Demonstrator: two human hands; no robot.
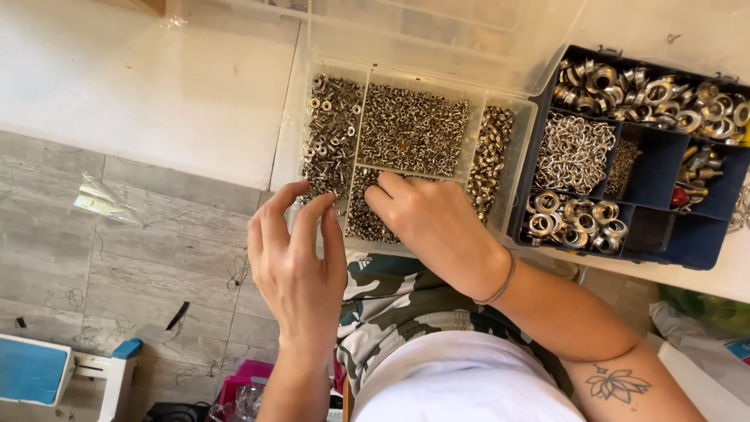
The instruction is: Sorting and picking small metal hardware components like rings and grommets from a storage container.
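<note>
Right hand fingers in clear compartment box of small eyelets, left hand beside

Shiny metal eyelets fill a clear glossy plastic box on matt white table

We could not see the fingertips of the right hand, which were buried among the small metal pieces in the near compartment of the clear organiser box; whether they gripped anything could not be determined. The left hand covered the box's near-left corner, and its palm side faced away from us. The individual pieces were too small to identify by type. The blue organiser box was cut off at the right edge, hiding its far compartments. The blue-and-white stool was cut off at the left and bottom edges. The pink container beneath the left forearm was mostly hidden.
</note>
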